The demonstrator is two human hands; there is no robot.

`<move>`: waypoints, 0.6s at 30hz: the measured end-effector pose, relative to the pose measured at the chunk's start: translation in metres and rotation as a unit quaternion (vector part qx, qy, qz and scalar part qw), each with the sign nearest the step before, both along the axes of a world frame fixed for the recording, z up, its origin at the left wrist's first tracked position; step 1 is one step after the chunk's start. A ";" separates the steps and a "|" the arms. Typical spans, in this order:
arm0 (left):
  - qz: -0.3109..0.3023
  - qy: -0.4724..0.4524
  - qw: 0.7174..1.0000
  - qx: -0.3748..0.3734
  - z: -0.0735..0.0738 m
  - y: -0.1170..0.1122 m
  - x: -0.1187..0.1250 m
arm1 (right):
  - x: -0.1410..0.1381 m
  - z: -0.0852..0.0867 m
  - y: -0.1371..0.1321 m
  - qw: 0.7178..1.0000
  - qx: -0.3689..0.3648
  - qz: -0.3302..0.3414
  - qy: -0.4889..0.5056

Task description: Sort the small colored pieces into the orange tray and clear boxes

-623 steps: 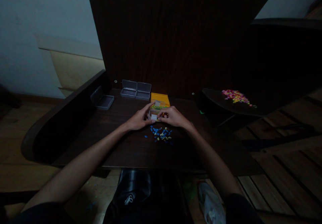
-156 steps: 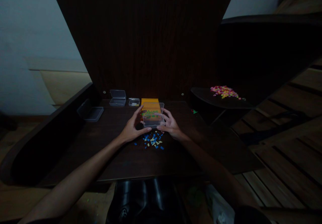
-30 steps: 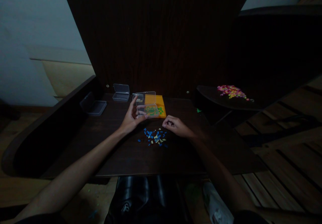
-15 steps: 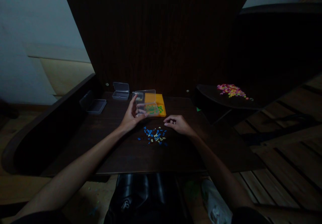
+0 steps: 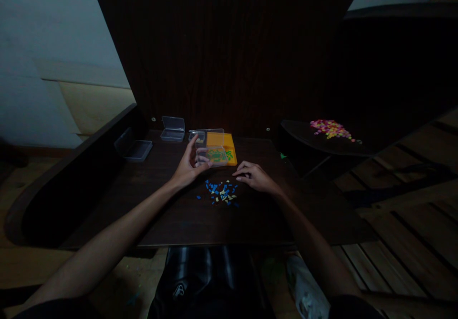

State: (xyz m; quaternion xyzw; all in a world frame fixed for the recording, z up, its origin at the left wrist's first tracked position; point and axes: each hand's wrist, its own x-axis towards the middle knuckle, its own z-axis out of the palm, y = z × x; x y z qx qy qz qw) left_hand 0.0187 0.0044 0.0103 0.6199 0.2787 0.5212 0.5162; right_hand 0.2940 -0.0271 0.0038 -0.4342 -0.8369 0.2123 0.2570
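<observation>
The surface [image 5: 171, 223] is a dark brown wooden desktop, dimly lit, bounded at the rear by a tall dark wooden panel [image 5: 229, 51] bearing 2 round pale fittings near its base, and at the left by a dark side board [image 5: 64, 180] with a rounded front end. A pale wall [image 5: 53, 23] lies beyond the left edge of the panel; wooden slats [image 5: 408, 242] show at the lower right. A dark curved corner shelf [image 5: 296, 133] at the right carries a heap of small pink, red and yellow pieces [image 5: 331, 129]. Of 4 clear plastic hinged boxes in view, the first clear box [image 5: 138, 151] stands open near the side board, the second clear box [image 5: 172, 134] stands open near the panel, and the third clear box [image 5: 201, 136], partly hidden, contains pale items. The fourth clear box [image 5: 219, 150], lid raised, is held at its left side by the fingers of the left hand [image 5: 189, 166], in front of a yellow-orange rectangular tray [image 5: 233, 145] containing small green pieces. Loose small blue and pale yellow pieces [image 5: 220, 192] lie on the surface between the forearms. The right hand [image 5: 252, 175] is beside them, fingers bent and tips narrowly spaced; whether they grip a piece cannot be told.
</observation>
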 end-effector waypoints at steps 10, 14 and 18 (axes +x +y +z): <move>-0.014 0.006 1.000 -0.009 0.003 -0.002 -0.001 | -0.001 0.007 -0.005 0.998 -0.038 0.055 -0.010; -0.013 0.011 1.000 -0.007 0.003 -0.002 -0.001 | -0.001 0.007 -0.005 0.996 -0.045 0.069 -0.018; -0.013 0.010 1.000 -0.006 0.003 -0.002 -0.001 | -0.002 0.008 -0.006 0.996 -0.055 0.073 -0.018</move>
